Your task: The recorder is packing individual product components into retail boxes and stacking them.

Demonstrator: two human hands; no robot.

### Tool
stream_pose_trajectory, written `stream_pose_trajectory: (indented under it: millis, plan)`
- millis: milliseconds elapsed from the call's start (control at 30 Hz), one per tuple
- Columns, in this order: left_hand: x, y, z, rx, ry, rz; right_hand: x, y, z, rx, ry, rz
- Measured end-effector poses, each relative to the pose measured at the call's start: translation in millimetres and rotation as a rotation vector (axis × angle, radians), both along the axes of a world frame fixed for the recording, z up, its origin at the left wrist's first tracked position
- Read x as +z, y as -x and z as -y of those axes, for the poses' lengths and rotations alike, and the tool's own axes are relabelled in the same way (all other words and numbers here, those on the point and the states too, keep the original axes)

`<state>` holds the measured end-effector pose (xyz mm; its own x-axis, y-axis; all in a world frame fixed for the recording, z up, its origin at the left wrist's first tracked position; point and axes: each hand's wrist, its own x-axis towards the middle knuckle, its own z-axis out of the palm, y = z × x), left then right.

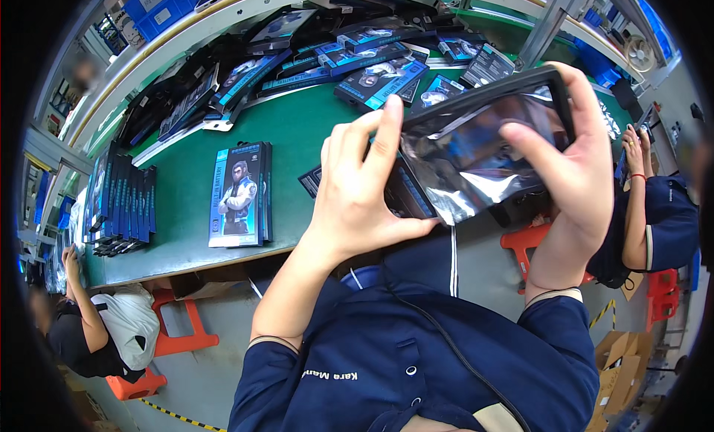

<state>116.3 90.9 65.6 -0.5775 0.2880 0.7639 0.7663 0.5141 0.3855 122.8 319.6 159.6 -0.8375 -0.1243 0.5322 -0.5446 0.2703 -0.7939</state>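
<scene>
R hand (584, 160): grip clamped on R end of a black rectangular pkg w/ glossy clear plastic film (465, 183), thumb across the film. Pkg is up off the flat green surface (186, 164), tilted, near its front edge. L hand (353, 190): forefinger & thumb spread wide at pkg's L corners; can't tell if that grip is clamped. Small stack of flat black-and-blue printed boxes (236, 197) L of L hand; row of similar boxes (123, 201) farther L; untidy heap of boxes (372, 82) along back.
</scene>
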Motion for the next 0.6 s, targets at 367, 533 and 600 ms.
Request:
stream_pose_trajectory:
  millis: [367, 533, 600]
  plan:
    - [-25, 5, -30, 0.018, -0.342, -0.029, -36, -18, 49, -0.028, -0.779, -0.661]
    - [-42, 3, -22, 0.078, -0.540, 0.077, -54, 5, 38, 0.171, 0.437, -0.092]
    - [-44, 3, -18, 0.043, -0.445, -0.016, -81, 32, 21, 0.571, 0.477, 0.301]
